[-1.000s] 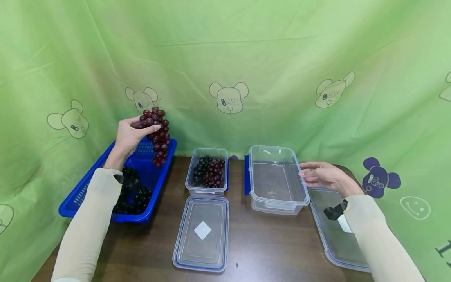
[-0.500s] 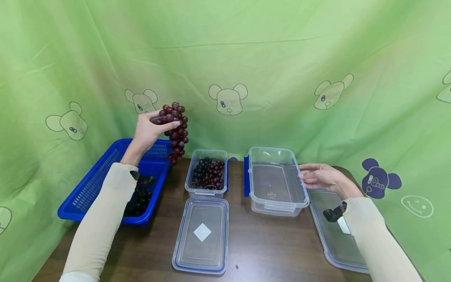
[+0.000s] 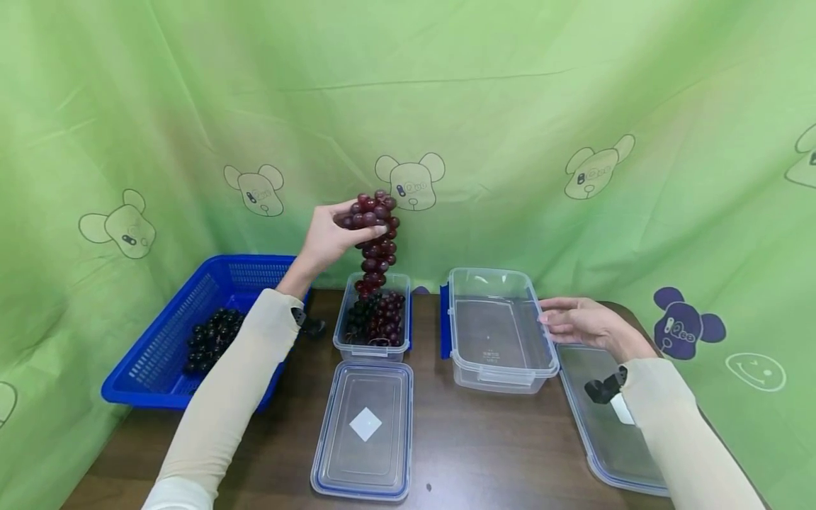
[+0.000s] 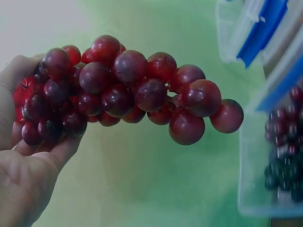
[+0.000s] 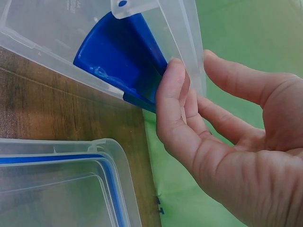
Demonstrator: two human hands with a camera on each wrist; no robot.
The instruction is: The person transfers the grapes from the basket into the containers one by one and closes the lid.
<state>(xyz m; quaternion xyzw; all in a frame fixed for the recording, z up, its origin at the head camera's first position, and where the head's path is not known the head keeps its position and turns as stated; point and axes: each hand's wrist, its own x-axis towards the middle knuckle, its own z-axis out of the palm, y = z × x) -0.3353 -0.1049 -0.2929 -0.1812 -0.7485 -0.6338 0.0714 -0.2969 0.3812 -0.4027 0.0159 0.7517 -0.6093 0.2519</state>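
Note:
In the head view my left hand [image 3: 326, 237] grips a bunch of dark red grapes [image 3: 377, 248] near its top. The bunch hangs over the small clear container [image 3: 372, 351], its lower tip overlapping the box opening. Inside that box lie black grapes [image 3: 358, 323] and red grapes [image 3: 390, 315]. The left wrist view shows thumb and fingers round the wide end of the held bunch [image 4: 132, 90]. My right hand [image 3: 586, 327] touches the right side of a larger clear container [image 3: 500, 382] with nothing inside. In the right wrist view its fingertips rest by the blue latch flap [image 5: 120, 56].
A blue basket [image 3: 137, 375] at the left holds black grapes [image 3: 213, 340]. One lid [image 3: 363, 464] lies in front of the small container; a larger lid [image 3: 618, 453] lies under the right forearm. A green curtain [image 3: 484, 142] hangs behind the brown table [image 3: 484, 453].
My left hand has carried the red grape bunch rightward from above the blue basket to over the small container. My right hand stays at the larger container.

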